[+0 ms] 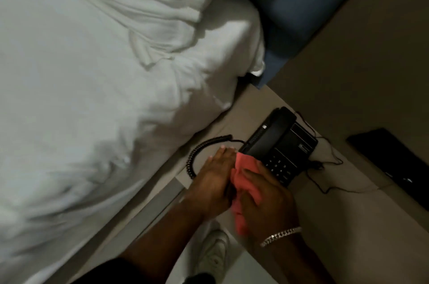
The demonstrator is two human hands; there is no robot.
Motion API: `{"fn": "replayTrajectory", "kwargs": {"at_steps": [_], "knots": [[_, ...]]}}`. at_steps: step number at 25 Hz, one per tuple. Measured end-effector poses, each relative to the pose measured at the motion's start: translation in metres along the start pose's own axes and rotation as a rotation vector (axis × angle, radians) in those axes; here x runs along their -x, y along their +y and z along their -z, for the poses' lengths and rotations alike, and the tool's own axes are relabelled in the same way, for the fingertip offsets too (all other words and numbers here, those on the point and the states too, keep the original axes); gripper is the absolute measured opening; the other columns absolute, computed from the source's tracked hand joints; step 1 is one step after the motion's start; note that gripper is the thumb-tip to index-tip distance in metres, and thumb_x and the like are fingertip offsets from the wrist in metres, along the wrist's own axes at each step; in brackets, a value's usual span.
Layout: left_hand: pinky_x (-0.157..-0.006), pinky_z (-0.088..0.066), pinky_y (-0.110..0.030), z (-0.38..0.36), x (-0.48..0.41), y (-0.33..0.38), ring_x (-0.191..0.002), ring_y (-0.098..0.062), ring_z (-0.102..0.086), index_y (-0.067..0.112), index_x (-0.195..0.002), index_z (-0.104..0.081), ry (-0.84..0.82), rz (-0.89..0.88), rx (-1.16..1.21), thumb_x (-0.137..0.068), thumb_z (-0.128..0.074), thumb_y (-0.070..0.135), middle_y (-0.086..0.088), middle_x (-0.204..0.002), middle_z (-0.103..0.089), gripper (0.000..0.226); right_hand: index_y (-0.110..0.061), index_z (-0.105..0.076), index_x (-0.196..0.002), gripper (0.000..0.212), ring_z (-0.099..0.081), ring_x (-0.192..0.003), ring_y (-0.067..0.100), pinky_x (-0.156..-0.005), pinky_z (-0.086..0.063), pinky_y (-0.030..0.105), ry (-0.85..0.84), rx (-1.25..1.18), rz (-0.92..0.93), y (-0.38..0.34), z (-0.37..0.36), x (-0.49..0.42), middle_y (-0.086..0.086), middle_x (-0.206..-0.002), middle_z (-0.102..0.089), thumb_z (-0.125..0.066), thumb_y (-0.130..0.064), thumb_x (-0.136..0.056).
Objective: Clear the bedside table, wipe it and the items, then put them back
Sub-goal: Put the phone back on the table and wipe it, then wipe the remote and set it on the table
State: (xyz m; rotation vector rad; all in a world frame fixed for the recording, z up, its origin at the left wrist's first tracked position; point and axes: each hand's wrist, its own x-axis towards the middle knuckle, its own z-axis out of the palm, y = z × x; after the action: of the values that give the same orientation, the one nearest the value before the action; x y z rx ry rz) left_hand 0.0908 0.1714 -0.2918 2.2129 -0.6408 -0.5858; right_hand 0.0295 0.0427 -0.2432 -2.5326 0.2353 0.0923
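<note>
A black desk telephone (282,144) with its handset on the cradle stands on the pale bedside table (246,109). Its coiled cord (197,156) curls off to the left. A pink cloth (243,181) lies against the phone's near edge, between my two hands. My left hand (214,177) rests flat on the tabletop beside the cloth, fingers stretched out toward the cord. My right hand (267,197), with a silver bracelet at the wrist, presses on the cloth and has part of it in its fingers.
A bed with rumpled white sheets (92,98) fills the left side, close against the table. A blue padded headboard (301,5) rises behind. A flat black object (394,163) lies at the right. Thin black cables (332,167) trail behind the phone. My white shoe (214,251) shows below.
</note>
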Motion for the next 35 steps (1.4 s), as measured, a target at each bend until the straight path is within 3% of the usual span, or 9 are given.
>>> {"fn": "replayTrajectory", "kwargs": {"at_steps": [3, 6, 10, 15, 21, 27, 31, 33, 35], "knots": [[-0.11, -0.038, -0.031, 0.057, 0.053, 0.025, -0.122, -0.021, -0.057, 0.008, -0.126, -0.061, 0.44, -0.007, 0.199, -0.092, -0.053, 0.015, -0.009, -0.129, -0.065, 0.035, -0.03, -0.071, -0.114, 0.036, -0.05, -0.132, 0.005, -0.109, -0.04, 0.022, 0.092, -0.14, 0.089, -0.055, 0.01, -0.007, -0.009, -0.139, -0.057, -0.059, -0.023, -0.08], [-0.087, -0.048, -0.026, 0.122, 0.093, 0.041, -0.094, -0.014, -0.065, 0.019, -0.103, -0.068, 0.891, 0.073, 0.195, -0.085, -0.05, 0.019, 0.002, -0.099, -0.072, 0.025, -0.021, -0.072, -0.113, 0.041, -0.056, -0.122, 0.005, -0.103, -0.038, 0.009, 0.094, -0.337, 0.114, -0.121, 0.012, -0.014, 0.003, -0.135, -0.061, -0.063, -0.024, -0.073], [-0.08, -0.047, -0.036, 0.22, 0.133, -0.003, -0.087, -0.027, -0.063, 0.009, -0.09, -0.068, 1.313, 0.366, -0.002, -0.078, -0.054, 0.008, -0.007, -0.09, -0.07, 0.018, -0.024, -0.07, -0.115, 0.04, -0.056, -0.125, 0.006, -0.107, -0.045, 0.032, -0.073, -0.48, 0.282, -0.199, 0.009, -0.02, -0.004, -0.136, -0.061, -0.061, -0.012, -0.077], [-0.083, -0.044, -0.045, 0.268, 0.139, -0.055, -0.106, -0.036, -0.052, 0.009, -0.116, -0.056, 0.968, 0.901, -0.233, -0.083, -0.062, 0.018, -0.016, -0.118, -0.055, 0.034, -0.017, -0.073, -0.109, 0.04, -0.057, -0.126, 0.009, -0.106, -0.046, 0.036, 0.004, -0.486, 0.32, -0.243, -0.008, -0.02, 0.002, -0.128, -0.066, -0.068, 0.005, -0.075], [-0.081, -0.049, -0.028, 0.274, 0.147, -0.052, -0.095, -0.021, -0.063, 0.016, -0.133, -0.05, 0.98, 0.732, 0.449, -0.066, -0.077, 0.011, 0.0, -0.11, -0.066, 0.073, -0.025, -0.072, -0.111, 0.043, -0.057, -0.122, -0.002, -0.102, -0.042, 0.014, 0.071, -0.518, 0.325, -0.272, -0.013, -0.02, -0.002, -0.127, -0.067, -0.072, -0.012, -0.07], [-0.092, -0.057, -0.038, 0.228, 0.145, 0.006, -0.109, -0.023, -0.07, 0.021, -0.131, -0.062, 0.578, 0.097, 1.261, -0.083, -0.07, 0.006, -0.006, -0.121, -0.073, 0.051, -0.024, -0.058, -0.13, 0.048, -0.048, -0.133, 0.008, -0.111, -0.037, 0.02, 0.246, -0.4, 0.323, -0.299, 0.02, -0.063, 0.002, -0.144, -0.053, -0.065, -0.016, -0.083], [-0.08, -0.057, -0.033, 0.182, 0.124, 0.033, -0.085, -0.019, -0.072, 0.017, -0.107, -0.073, 0.508, 0.194, 1.679, -0.092, -0.061, 0.025, -0.01, -0.101, -0.075, 0.022, -0.028, -0.067, -0.117, 0.037, -0.059, -0.117, 0.018, -0.1, -0.05, 0.038, 0.151, -0.196, 0.171, -0.259, 0.031, -0.02, 0.003, -0.138, -0.059, -0.057, -0.021, -0.083], [-0.058, -0.053, -0.024, 0.154, 0.114, 0.043, -0.06, -0.01, -0.063, 0.015, -0.089, -0.07, 0.466, 0.251, 1.668, -0.08, -0.069, 0.034, -0.003, -0.074, -0.065, 0.021, -0.036, -0.071, -0.107, 0.037, -0.064, -0.112, 0.017, -0.093, -0.054, 0.033, 0.109, -0.123, 0.142, -0.23, 0.041, 0.029, -0.004, -0.134, -0.063, -0.053, -0.032, -0.074], [-0.062, -0.049, -0.029, 0.124, 0.11, 0.054, -0.062, -0.015, -0.059, 0.006, -0.103, -0.067, 0.384, 0.304, 1.712, -0.079, -0.068, 0.033, -0.009, -0.072, -0.063, 0.036, -0.039, -0.073, -0.098, 0.035, -0.066, -0.109, 0.008, -0.091, -0.053, 0.023, 0.117, -0.137, 0.124, -0.203, 0.059, 0.057, -0.016, -0.126, -0.065, -0.053, -0.037, -0.069]]}}
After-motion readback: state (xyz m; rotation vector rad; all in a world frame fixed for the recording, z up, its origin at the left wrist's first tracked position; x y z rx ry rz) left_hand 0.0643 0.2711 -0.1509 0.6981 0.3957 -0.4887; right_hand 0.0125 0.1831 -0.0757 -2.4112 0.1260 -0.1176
